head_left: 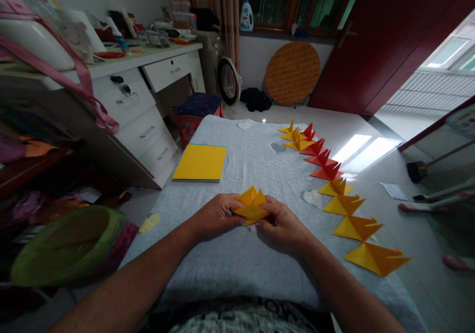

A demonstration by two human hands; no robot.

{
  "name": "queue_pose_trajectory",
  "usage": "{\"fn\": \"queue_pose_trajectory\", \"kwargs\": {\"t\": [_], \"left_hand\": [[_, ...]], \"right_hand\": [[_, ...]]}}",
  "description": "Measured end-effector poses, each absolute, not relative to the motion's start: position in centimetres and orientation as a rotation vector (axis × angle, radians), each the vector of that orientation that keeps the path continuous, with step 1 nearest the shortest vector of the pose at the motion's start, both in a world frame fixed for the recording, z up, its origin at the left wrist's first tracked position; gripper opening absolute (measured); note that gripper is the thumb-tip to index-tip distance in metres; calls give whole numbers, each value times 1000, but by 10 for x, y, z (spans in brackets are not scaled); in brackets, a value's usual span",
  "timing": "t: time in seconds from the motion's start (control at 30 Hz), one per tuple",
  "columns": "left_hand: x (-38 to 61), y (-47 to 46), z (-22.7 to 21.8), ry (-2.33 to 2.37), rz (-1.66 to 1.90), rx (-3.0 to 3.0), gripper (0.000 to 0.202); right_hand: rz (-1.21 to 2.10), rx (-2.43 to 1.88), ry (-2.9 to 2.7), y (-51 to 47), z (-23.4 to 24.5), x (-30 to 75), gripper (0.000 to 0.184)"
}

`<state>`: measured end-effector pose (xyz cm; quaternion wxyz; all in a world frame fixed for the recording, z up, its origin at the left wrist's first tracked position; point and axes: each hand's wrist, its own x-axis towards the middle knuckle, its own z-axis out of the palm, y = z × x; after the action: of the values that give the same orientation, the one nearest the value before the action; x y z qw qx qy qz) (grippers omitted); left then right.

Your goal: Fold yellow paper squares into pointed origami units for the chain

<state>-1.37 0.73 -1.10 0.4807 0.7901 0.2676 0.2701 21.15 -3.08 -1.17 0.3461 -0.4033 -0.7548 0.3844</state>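
A partly folded yellow origami paper point(251, 209) is held up between my two hands, just above the cloth-covered table point(237, 268). Its two upper points stand up and its lower part tapers down. My left hand point(218, 215) pinches the left side between thumb and fingers. On the opposite side, my right hand point(284, 221) grips the paper the same way. Several folded paper cranes, the yellow ones point(358, 226) nearest and farthest and the red ones point(322, 162) between, stand in a row along the table's right edge.
A stack of square yellow paper point(200, 163) lies beyond my left hand. To the left are a white desk point(144, 125), a stool point(198, 105) and a green-rimmed basket point(70, 246). A washing machine point(211, 61) with its door open and a round wooden tabletop point(293, 71) stand behind.
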Motion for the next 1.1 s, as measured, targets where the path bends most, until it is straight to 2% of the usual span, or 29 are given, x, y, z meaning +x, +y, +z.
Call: {"fn": "queue_pose_trajectory", "kwargs": {"t": [0.33, 0.53, 0.67, 0.83, 1.1], "left_hand": [[-10, 4, -7, 679, 595, 1882, 17], [-12, 3, -6, 776, 663, 1892, 16], [-11, 4, -4, 748, 710, 1939, 17], [-11, 3, -4, 723, 681, 2006, 18], [-13, 3, -3, 778, 723, 1989, 20]], "right_hand": [[968, -1075, -1926, -33, -19, 209, 28], [1177, -996, -1590, -34, -25, 205, 45], [1212, -983, -1535, -32, -25, 205, 35], [1107, -1087, -1611, -32, -24, 207, 26], [1009, -1147, -1589, -33, -19, 209, 33]]}}
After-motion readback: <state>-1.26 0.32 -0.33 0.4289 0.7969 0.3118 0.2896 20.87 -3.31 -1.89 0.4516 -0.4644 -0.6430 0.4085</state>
